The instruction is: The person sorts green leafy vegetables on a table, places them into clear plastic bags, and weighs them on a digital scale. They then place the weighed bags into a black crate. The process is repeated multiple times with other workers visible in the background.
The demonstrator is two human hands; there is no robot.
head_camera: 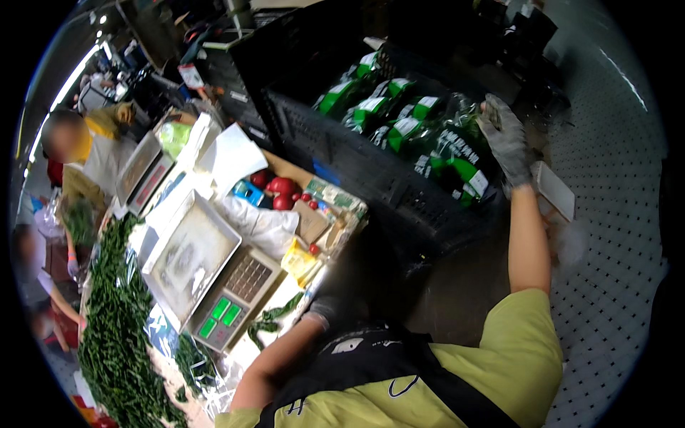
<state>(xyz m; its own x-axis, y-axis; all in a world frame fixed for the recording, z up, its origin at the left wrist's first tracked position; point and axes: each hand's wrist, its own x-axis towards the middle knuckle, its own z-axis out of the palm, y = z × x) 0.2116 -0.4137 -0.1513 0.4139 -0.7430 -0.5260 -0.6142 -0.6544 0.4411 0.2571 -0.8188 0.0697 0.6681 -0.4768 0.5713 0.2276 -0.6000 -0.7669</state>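
Observation:
My right hand (503, 134), in a grey glove, is at the right end of a dark plastic crate, on or right beside a clear bag of greens (460, 155) with a green label; its grip is not plain. Similar bags (369, 107) fill the crate (364, 155). My left hand (326, 310), also gloved, is low at the table's edge close to my black apron, partly in shadow, its fingers hidden. A digital scale (235, 305) with a worn metal tray (192, 257) stands on the table beside it, and a few loose leaves (267, 321) lie between.
A long heap of leafy greens (112, 331) covers the table's far side. Red round items (281, 187), a yellow packet (299, 262) and white plastic (257, 219) lie behind the scale. A second scale (142, 176) stands farther off. Co-workers (96, 155) are at the left.

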